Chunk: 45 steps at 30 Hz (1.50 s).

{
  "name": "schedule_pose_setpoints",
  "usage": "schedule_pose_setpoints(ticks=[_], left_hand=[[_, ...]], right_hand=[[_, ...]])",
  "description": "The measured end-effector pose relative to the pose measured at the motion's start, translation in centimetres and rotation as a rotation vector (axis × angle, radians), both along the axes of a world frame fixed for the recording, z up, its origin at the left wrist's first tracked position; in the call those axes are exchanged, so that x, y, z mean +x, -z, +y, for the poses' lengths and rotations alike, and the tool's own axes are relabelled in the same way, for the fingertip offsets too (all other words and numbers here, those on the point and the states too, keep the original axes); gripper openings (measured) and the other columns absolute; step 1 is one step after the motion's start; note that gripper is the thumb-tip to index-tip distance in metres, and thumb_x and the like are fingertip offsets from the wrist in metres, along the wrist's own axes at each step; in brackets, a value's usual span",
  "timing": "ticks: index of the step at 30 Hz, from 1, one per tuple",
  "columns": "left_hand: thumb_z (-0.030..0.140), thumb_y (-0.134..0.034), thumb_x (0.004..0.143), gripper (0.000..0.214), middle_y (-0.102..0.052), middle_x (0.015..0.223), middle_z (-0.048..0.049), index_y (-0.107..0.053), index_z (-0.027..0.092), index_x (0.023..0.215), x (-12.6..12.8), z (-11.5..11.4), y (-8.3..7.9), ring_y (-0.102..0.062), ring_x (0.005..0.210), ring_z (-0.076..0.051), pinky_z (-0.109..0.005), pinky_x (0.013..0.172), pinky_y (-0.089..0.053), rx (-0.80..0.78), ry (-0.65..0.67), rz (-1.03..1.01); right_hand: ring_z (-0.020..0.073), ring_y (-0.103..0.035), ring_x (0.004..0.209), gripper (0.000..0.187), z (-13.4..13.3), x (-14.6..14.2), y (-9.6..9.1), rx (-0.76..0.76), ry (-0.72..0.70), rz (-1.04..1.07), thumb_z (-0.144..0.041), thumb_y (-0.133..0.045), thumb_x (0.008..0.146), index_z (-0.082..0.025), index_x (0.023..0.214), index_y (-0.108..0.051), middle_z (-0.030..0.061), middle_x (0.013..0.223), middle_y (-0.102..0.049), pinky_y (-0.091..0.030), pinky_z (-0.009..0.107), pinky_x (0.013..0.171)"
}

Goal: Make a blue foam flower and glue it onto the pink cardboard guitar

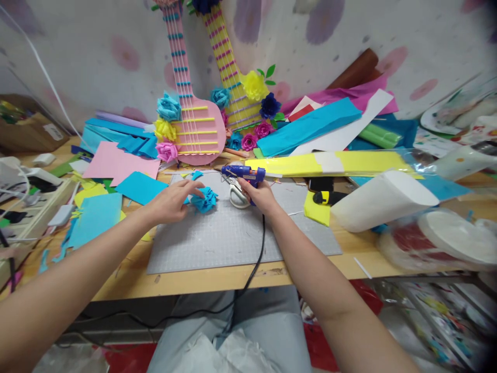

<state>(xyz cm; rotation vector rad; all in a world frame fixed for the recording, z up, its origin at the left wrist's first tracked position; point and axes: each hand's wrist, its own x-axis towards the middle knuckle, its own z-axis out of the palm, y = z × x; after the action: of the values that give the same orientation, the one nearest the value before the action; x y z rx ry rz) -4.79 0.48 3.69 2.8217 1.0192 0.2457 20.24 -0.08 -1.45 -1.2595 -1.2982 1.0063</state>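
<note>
My right hand [261,196] grips the handle of a blue hot glue gun [250,174], whose nozzle points left. Its black cord hangs down across the cutting mat [217,243]. White-handled scissors [237,198] lie right beside the gun, partly covered by it. My left hand [174,200] is at the left side of a crumpled blue crepe paper flower [205,201] on the mat. Its fingers are stretched out and apart, with the fingertips at the flower's edge; whether they touch it I cannot tell. A small blue paper scrap [197,175] is just behind the flower.
A pink paper guitar [202,129] and a yellow one [243,110], both with paper flowers, lean against the wall. Blue paper sheets [95,217] lie left. Yellow crepe paper [361,163], a black-and-yellow tool [330,198] and a white roll [382,202] lie right. A power strip [34,217] is far left.
</note>
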Motion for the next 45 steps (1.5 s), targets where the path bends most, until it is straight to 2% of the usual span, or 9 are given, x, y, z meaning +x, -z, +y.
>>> schedule_pose_setpoints(ticks=[7, 12, 15, 19, 23, 27, 33, 41, 45], left_hand=[[0.0, -0.041, 0.057, 0.066, -0.064, 0.109, -0.0033, -0.038, 0.019, 0.12, -0.1, 0.0, -0.2, -0.052, 0.11, -0.022, -0.038, 0.091, -0.041, -0.028, -0.002, -0.002], [0.002, -0.039, 0.058, 0.064, -0.064, 0.11, -0.0039, -0.04, 0.019, 0.12, -0.5, 0.2, -0.4, -0.052, 0.113, -0.022, -0.039, 0.094, -0.04, -0.001, -0.08, -0.109], [0.004, -0.038, 0.059, 0.06, -0.066, 0.106, -0.0031, -0.042, 0.02, 0.116, -0.8, 0.1, -0.8, -0.054, 0.11, -0.022, -0.039, 0.09, -0.042, 0.019, -0.221, -0.204], [0.008, -0.042, 0.062, 0.051, -0.066, 0.103, -0.0016, -0.043, 0.022, 0.111, -0.9, 0.1, -1.0, -0.059, 0.098, -0.021, -0.035, 0.083, -0.046, -0.027, -0.541, -0.378], [0.019, -0.055, 0.065, 0.046, -0.062, 0.107, -0.0061, -0.043, 0.021, 0.109, -0.6, 0.7, 0.1, -0.057, 0.103, -0.022, -0.038, 0.088, -0.044, -0.101, -0.705, -0.569], [0.032, -0.071, 0.057, 0.065, -0.059, 0.111, -0.0118, -0.041, 0.018, 0.112, -0.2, 1.6, 1.6, -0.056, 0.105, -0.024, -0.039, 0.085, -0.046, -0.282, -0.814, -0.592], [0.034, -0.077, 0.049, 0.079, -0.059, 0.106, -0.0101, -0.039, 0.018, 0.117, -0.3, 2.3, 2.9, -0.057, 0.105, -0.026, -0.039, 0.083, -0.048, -0.334, -0.769, -0.551], [0.019, -0.072, 0.051, 0.065, -0.062, 0.095, -0.008, -0.042, 0.017, 0.109, 0.7, 1.9, 2.1, -0.063, 0.085, -0.021, -0.037, 0.075, -0.051, -0.538, -0.843, -0.764], [0.013, -0.07, 0.048, 0.064, -0.061, 0.094, -0.0074, -0.043, 0.017, 0.106, 0.7, 2.0, 1.8, -0.062, 0.086, -0.022, -0.038, 0.075, -0.051, -0.513, -0.84, -0.74]], right_hand=[[0.0076, -0.041, 0.038, 0.044, 0.0, 0.0, -0.1, -0.017, 0.015, 0.003, -0.061, -0.059, 0.065, -0.017, 0.066, -0.057, -0.0025, 0.049, -0.051, -0.034, 0.022, 0.04], [0.0079, -0.043, 0.039, 0.044, -0.1, 0.0, -0.1, -0.013, 0.028, 0.008, -0.06, -0.06, 0.066, -0.016, 0.067, -0.058, -0.0025, 0.049, -0.052, -0.035, 0.022, 0.042], [0.0079, -0.042, 0.039, 0.044, -0.1, 0.0, -0.1, -0.014, 0.034, 0.014, -0.06, -0.06, 0.065, -0.017, 0.067, -0.057, -0.0033, 0.049, -0.05, -0.035, 0.023, 0.043], [0.0077, -0.042, 0.039, 0.044, -0.1, 0.0, -0.1, -0.028, 0.053, 0.017, -0.061, -0.06, 0.065, -0.017, 0.064, -0.055, -0.0039, 0.048, -0.049, -0.034, 0.022, 0.042], [0.0077, -0.043, 0.04, 0.043, 0.1, 0.0, 0.1, -0.023, 0.057, 0.017, -0.06, -0.06, 0.066, -0.017, 0.063, -0.056, -0.0033, 0.049, -0.051, -0.034, 0.022, 0.043], [0.0081, -0.043, 0.04, 0.043, 0.2, 0.1, 0.3, -0.009, 0.068, -0.005, -0.059, -0.059, 0.067, -0.017, 0.059, -0.056, -0.0026, 0.047, -0.051, -0.035, 0.022, 0.044], [0.0079, -0.044, 0.041, 0.043, 0.1, 0.1, 0.2, -0.021, 0.071, 0.017, -0.059, -0.059, 0.067, -0.017, 0.059, -0.057, -0.0018, 0.05, -0.054, -0.034, 0.022, 0.044], [0.0076, -0.043, 0.04, 0.044, 0.2, 0.1, 0.2, -0.033, 0.091, 0.017, -0.059, -0.059, 0.067, -0.017, 0.057, -0.055, -0.0025, 0.049, -0.052, -0.035, 0.022, 0.044], [0.0073, -0.042, 0.039, 0.044, 0.3, 0.1, 0.2, -0.049, 0.094, 0.034, -0.059, -0.06, 0.067, -0.017, 0.055, -0.054, -0.003, 0.046, -0.05, -0.034, 0.022, 0.042]])
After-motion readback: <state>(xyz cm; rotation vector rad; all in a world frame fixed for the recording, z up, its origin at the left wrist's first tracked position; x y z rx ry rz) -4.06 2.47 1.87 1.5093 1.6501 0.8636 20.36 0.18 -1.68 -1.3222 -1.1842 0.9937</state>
